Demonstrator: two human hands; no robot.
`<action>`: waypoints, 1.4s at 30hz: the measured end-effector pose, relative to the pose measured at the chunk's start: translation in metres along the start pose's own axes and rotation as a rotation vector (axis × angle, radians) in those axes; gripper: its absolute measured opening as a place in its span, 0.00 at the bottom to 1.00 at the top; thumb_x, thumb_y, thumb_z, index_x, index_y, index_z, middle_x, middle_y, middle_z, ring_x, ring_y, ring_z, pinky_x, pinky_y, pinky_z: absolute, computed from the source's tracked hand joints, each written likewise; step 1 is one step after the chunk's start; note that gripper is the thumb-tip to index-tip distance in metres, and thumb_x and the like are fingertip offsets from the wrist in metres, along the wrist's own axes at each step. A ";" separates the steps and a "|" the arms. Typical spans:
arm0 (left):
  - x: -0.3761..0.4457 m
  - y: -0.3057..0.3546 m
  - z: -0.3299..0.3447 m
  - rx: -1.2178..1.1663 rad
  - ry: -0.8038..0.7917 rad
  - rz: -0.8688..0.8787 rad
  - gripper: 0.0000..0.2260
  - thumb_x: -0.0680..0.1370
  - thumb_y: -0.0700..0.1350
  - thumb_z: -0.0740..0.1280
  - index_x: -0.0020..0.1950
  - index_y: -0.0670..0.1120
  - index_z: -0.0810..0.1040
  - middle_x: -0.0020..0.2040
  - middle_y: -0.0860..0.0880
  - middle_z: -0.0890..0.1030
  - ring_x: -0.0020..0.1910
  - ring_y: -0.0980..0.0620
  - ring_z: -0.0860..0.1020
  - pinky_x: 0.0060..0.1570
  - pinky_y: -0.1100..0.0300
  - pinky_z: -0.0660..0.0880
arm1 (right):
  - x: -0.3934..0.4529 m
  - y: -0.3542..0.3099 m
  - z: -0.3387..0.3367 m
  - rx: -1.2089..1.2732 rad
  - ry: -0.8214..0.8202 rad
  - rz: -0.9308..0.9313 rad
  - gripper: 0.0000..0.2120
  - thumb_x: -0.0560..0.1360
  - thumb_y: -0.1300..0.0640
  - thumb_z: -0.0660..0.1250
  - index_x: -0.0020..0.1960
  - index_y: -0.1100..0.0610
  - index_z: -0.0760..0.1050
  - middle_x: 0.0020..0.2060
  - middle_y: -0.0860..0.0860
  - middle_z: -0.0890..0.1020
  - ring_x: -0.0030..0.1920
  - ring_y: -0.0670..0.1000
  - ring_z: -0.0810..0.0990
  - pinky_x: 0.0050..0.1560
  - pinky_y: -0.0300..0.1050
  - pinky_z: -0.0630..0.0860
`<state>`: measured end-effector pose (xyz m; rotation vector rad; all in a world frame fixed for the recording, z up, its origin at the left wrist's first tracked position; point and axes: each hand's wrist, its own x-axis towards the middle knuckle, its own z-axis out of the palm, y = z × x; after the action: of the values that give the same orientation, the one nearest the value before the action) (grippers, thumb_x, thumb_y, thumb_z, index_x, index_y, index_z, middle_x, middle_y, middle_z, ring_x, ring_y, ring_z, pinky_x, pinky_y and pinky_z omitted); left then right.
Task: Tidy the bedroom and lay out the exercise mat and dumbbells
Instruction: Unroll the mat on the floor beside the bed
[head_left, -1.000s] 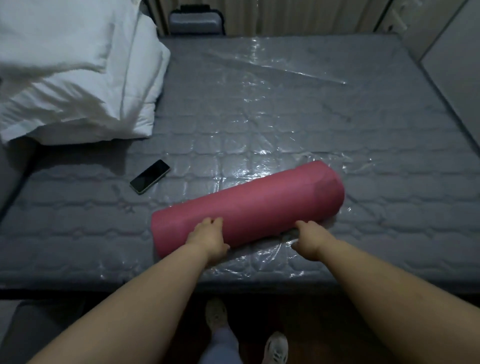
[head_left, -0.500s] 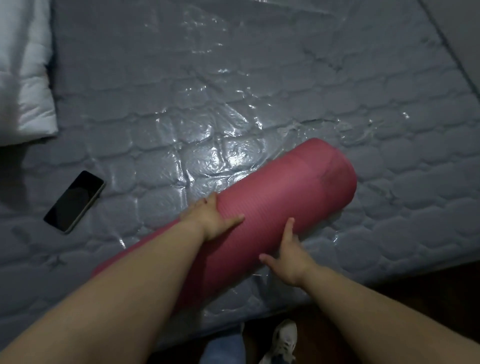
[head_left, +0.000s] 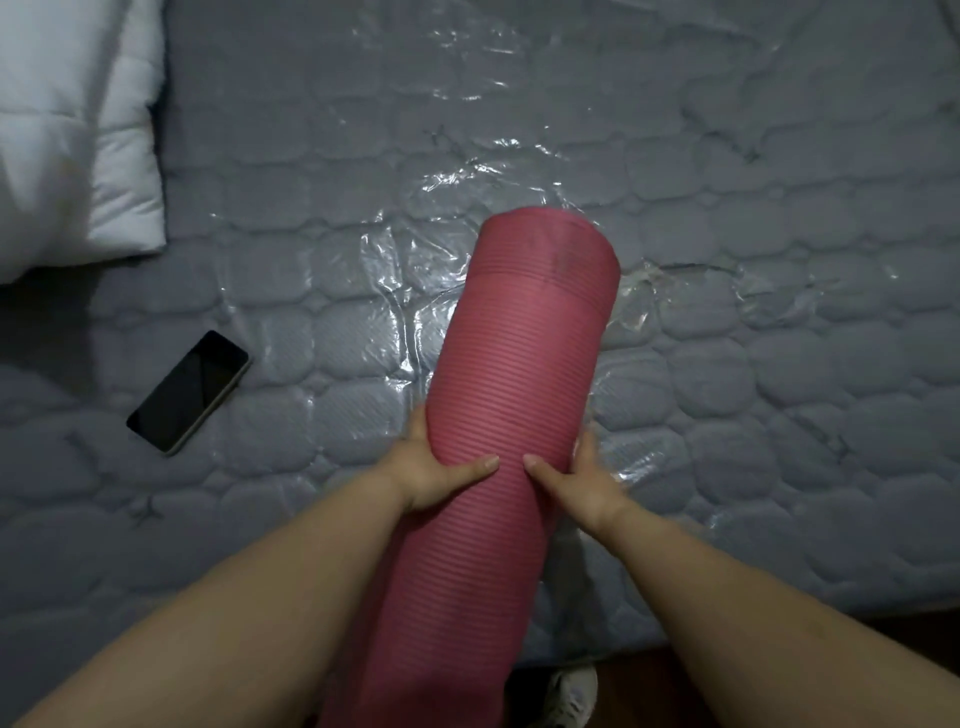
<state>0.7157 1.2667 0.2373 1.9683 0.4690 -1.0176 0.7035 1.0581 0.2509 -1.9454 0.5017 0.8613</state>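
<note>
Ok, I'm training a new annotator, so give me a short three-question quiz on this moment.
1. True or false: both hands grip the rolled pink ribbed foam exercise mat.
2. Which lies nearer the black flat smartphone: A) left hand B) right hand?
3. Fill in: the grey quilted mattress is covered in clear ____.

Key: 1 true; 2 A; 3 plastic.

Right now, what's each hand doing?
Left hand: grips the rolled pink mat from its left side.
Right hand: grips the same mat from its right side.
</note>
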 end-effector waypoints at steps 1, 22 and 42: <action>0.002 -0.004 0.004 -0.027 0.002 -0.001 0.65 0.46 0.75 0.71 0.76 0.57 0.44 0.67 0.51 0.73 0.62 0.52 0.75 0.65 0.58 0.69 | 0.000 0.007 0.006 0.061 -0.030 0.044 0.53 0.67 0.41 0.73 0.77 0.55 0.41 0.71 0.52 0.67 0.71 0.53 0.67 0.72 0.51 0.62; -0.258 -0.151 0.136 -0.531 0.590 -0.079 0.54 0.49 0.76 0.70 0.72 0.61 0.57 0.60 0.54 0.78 0.58 0.52 0.78 0.62 0.55 0.73 | -0.176 0.071 0.086 -0.070 -0.467 -0.374 0.49 0.56 0.39 0.77 0.71 0.41 0.57 0.58 0.47 0.80 0.56 0.49 0.80 0.62 0.50 0.74; -0.570 -0.643 0.451 -0.852 0.664 -0.501 0.59 0.47 0.79 0.68 0.74 0.66 0.49 0.68 0.54 0.72 0.61 0.51 0.74 0.60 0.53 0.73 | -0.480 0.491 0.435 -0.424 -0.903 -0.152 0.60 0.52 0.32 0.76 0.75 0.40 0.47 0.62 0.47 0.76 0.58 0.49 0.77 0.64 0.54 0.73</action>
<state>-0.2540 1.2912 0.2226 1.3570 1.5313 -0.2784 -0.0946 1.1940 0.1748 -1.6758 -0.3851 1.6952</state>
